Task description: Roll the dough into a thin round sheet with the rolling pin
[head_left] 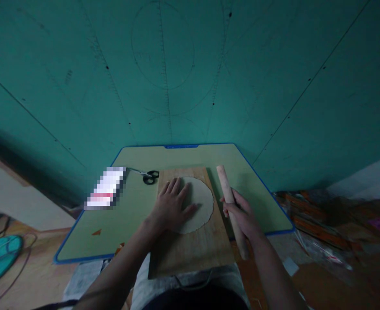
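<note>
A thin, pale round sheet of dough (200,200) with an uneven edge lies on a wooden board (193,252). My left hand (172,204) rests flat on the left part of the sheet, fingers apart, covering some of it. To the right of the board, my right hand (241,213) is closed around a wooden rolling pin (225,185). The pin is held at a slant, its far end pointing away from me, apart from the dough.
The board lies partly on a light green table (135,206) with a blue rim. Black-handled scissors (150,176) and a blurred-out white rectangle (107,187) are on the left. A green wall (183,99) stands behind. Cardboard and plastic clutter (319,228) covers the right floor.
</note>
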A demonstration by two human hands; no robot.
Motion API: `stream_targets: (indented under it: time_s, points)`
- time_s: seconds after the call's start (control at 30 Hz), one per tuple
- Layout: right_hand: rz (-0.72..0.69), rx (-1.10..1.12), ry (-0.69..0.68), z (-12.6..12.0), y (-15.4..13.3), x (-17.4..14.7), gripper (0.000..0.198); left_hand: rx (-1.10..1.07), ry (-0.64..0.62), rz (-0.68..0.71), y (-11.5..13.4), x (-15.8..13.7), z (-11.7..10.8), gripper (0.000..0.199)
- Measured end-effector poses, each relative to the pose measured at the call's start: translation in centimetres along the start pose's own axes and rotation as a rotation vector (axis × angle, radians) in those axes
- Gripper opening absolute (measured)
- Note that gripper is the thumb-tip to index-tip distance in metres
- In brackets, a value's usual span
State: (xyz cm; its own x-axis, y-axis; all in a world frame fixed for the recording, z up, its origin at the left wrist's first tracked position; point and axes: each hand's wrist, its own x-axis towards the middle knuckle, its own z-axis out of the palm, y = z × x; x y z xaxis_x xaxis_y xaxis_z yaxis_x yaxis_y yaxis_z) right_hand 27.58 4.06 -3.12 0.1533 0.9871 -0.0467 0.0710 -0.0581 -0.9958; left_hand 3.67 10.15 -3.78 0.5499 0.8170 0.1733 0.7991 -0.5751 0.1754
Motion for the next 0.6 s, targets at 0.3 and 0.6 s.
stream_targets:
  time_s: [0.3,0.6]
  points:
    - [0.002,-0.012,0.011,0.0,0.0,-0.1,0.022,0.047,-0.037,0.033,3.2,-0.1,-0.6,0.074]
    - [-0.009,-0.036,-0.004,-0.1,0.5,0.0,0.024,0.041,0.018,-0.081,-0.2,-4.9,-0.8,0.059]
